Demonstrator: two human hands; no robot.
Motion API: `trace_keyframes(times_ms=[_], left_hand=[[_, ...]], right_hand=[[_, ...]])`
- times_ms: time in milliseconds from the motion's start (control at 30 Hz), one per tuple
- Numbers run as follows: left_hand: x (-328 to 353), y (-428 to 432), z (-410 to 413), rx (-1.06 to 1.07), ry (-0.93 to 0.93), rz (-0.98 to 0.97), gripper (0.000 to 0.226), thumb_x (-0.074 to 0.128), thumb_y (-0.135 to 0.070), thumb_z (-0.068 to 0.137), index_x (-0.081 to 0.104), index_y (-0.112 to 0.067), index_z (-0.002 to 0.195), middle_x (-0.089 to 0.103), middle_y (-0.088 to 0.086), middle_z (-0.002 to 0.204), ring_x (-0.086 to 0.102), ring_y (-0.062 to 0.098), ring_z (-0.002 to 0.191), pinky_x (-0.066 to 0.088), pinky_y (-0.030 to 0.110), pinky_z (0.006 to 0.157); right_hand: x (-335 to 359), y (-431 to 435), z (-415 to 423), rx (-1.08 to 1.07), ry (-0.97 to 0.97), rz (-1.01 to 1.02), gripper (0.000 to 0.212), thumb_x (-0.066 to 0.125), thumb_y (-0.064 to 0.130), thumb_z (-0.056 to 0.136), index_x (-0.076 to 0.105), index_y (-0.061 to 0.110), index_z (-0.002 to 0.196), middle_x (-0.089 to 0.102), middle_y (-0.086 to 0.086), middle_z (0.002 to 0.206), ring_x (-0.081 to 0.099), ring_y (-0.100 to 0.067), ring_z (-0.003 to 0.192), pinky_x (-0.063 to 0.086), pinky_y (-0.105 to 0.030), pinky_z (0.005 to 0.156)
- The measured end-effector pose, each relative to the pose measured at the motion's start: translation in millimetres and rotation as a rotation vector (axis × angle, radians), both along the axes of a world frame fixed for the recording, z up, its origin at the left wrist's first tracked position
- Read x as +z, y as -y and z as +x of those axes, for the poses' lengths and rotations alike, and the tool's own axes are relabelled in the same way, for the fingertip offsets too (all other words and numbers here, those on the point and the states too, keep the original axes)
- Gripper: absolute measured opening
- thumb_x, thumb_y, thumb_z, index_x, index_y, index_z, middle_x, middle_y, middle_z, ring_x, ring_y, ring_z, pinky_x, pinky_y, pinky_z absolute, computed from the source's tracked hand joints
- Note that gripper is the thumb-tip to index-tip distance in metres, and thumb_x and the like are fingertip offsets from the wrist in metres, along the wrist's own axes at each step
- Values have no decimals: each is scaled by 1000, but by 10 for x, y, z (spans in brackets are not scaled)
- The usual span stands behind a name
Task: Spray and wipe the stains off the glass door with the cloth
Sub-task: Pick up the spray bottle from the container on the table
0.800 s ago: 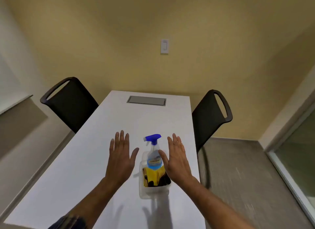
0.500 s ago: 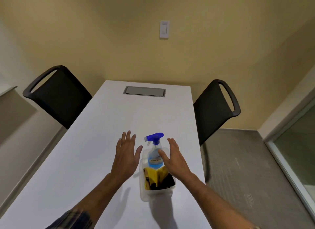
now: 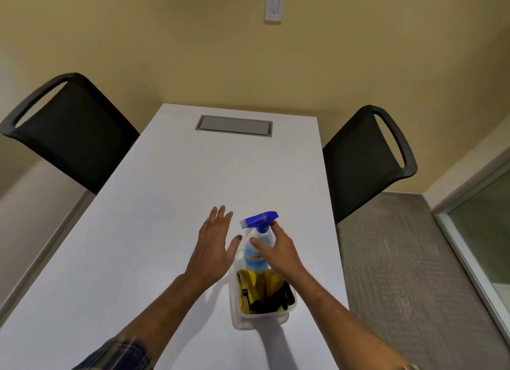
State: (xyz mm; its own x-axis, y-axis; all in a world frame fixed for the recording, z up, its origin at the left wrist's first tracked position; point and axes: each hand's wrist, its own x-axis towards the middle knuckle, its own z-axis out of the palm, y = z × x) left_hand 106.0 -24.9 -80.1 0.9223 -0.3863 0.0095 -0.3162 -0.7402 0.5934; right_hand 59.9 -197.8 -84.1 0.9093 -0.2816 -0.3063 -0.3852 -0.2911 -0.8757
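Observation:
A clear spray bottle with a blue trigger head stands in a translucent plastic tub on the white table. A yellow cloth and something black lie in the tub in front of the bottle. My right hand curls around the bottle's neck from the right, thumb and fingers spread and not closed on it. My left hand hovers flat and open just left of the bottle, holding nothing. The glass door shows at the right edge.
Two black chairs flank the table, one at the left and one at the right. A grey cable hatch sits in the far end of the tabletop. A light switch is on the yellow wall. Grey carpet lies to the right.
Both hands have moved forward and inward toward the spray bottle. My right hand has turned from flat to curled around the bottle's neck. The camera has tilted and moved closer.

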Motion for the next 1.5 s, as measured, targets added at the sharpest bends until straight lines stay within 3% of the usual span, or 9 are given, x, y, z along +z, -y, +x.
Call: trace_keyframes(times_ms=[200, 333, 467, 700, 867, 1033, 1267, 1400, 1500], left_hand=[[-127, 25, 26, -33, -26, 21, 75, 30, -57, 93, 18, -27, 160, 8, -5, 172, 1, 15, 159, 8, 35, 126], [-153, 19, 18, -37, -46, 28, 73, 30, -58, 92, 15, -32, 159, 8, -6, 172, 2, 15, 159, 9, 36, 126], [-115, -5, 56, -38, -81, 11, 69, 35, -59, 90, 9, -43, 151, 9, -6, 172, 4, 16, 159, 13, 40, 127], [102, 19, 104, -120, -141, -11, 73, 60, -50, 95, 25, -35, 157, 8, -9, 172, 1, 14, 159, 16, 47, 129], [461, 127, 144, -169, -171, -54, 75, 66, -53, 89, 32, -38, 153, 12, -11, 171, 6, 14, 159, 19, 47, 126], [817, 224, 111, -269, -194, -132, 62, 72, -46, 88, 44, -44, 143, 17, -12, 170, 8, 14, 159, 20, 49, 127], [1380, 374, -119, -538, -206, -198, 59, 64, -61, 79, 36, -64, 130, 21, -12, 169, 10, 16, 159, 21, 59, 126], [1694, 572, -328, -679, -196, -154, 63, 70, -44, 89, 37, -54, 141, 19, -11, 170, 9, 18, 159, 20, 56, 127], [1862, 759, -509, -767, -243, -158, 63, 72, -44, 88, 43, -50, 144, 32, -12, 165, 29, 16, 153, 34, 55, 121]], right_hand=[[-63, 50, 111, 0, -11, 19, 57, 70, 28, 94, 46, 19, 145, 57, 5, 138, 56, -17, 123, 44, -26, 95], [-58, 42, 119, 21, 0, 25, 34, 68, 28, 96, 47, 32, 122, 55, 13, 117, 54, -11, 105, 44, -24, 90], [-10, 21, 112, 35, 22, 58, 35, 69, 28, 95, 48, 32, 122, 57, 13, 118, 57, -11, 106, 46, -21, 88], [426, 54, 57, 17, 113, 79, 41, 72, 26, 93, 51, 28, 129, 61, 7, 131, 56, -11, 113, 46, -28, 97], [863, 69, -54, -17, 179, 101, 35, 72, 27, 92, 50, 32, 119, 58, 18, 120, 57, -2, 106, 43, -7, 82], [1260, 56, -249, -106, 264, 129, 42, 73, 31, 92, 55, 23, 129, 63, 4, 137, 59, -19, 126, 46, -30, 95], [1752, 36, -702, -238, 374, 119, 48, 75, 35, 89, 56, 23, 132, 65, 3, 135, 61, -19, 125, 50, -13, 75], [2041, 120, -1064, -325, 425, 138, 49, 77, 32, 87, 58, 23, 131, 70, 3, 126, 64, -18, 121, 54, -32, 94], [2299, 220, -1389, -367, 444, 164, 64, 82, 36, 80, 56, 18, 136, 72, 1, 125, 66, -20, 120, 51, -45, 104]])
